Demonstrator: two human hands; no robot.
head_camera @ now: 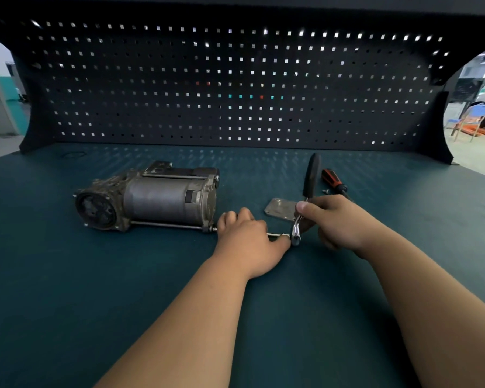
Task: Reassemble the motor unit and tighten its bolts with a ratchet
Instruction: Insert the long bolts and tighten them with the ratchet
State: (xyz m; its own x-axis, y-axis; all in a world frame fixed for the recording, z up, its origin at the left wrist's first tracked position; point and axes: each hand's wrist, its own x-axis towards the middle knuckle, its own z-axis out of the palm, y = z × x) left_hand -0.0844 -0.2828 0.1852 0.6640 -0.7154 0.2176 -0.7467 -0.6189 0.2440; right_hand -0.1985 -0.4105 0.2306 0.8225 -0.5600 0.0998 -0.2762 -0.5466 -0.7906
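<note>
Motor unit [149,197] left on desk [67,275]; plate [280,209] right of it, screwdriver [333,182] behind, pegboard [235,85] at back.

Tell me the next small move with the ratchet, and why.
Probably swing the ratchet by its handle to turn the long bolt. The left hand holds the extension bar lined up with the bolt's end on the motor unit, and the right hand grips the ratchet just above its head. The joint is hidden under that hand.

One motor unit [157,197], one ratchet [311,175], one metal plate [279,210], one screwdriver [333,182], two hands [247,239] [336,219]
</note>
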